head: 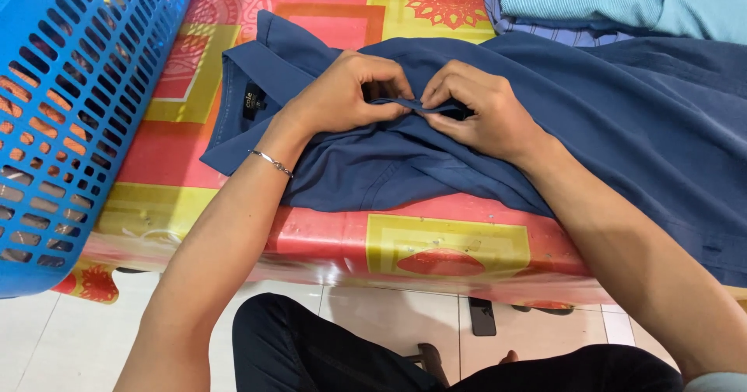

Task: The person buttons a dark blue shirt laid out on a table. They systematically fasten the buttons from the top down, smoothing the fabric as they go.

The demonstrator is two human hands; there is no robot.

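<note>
Both hands are working on the dark blue shirt (545, 120), which is lying spread across the table (436, 240) from near its left end out past the right edge of view. The shirt's collar end is pointing toward the table's left end, with a small dark neck label (250, 100) showing inside the collar.

The left hand (346, 92) is sitting on the shirt's front just right of the collar, fingers curled in and pressed together with the thumb, pinching a narrow fold of the blue cloth. A thin silver bracelet (271, 161) is sitting on that wrist.

The right hand (475, 108) is meeting it from the other side, fingertips pinching the same strip of cloth, thumb on top. The two hands are nearly touching (what exactly sits in the pinch, a button or only the placket edge, I cannot tell).

The cloth under the hands is bunching into soft creases, and the shirt's lower edge is reaching near the table's front edge.

The table covering is glossy, patterned in red, yellow and pink squares. A blue plastic laundry basket (74, 104) is standing at the table's left end, hanging over the front-left corner, well apart from the hands. Folded light blue and striped clothes (591, 3) are lying at the table's far edge, just behind the shirt.
</note>
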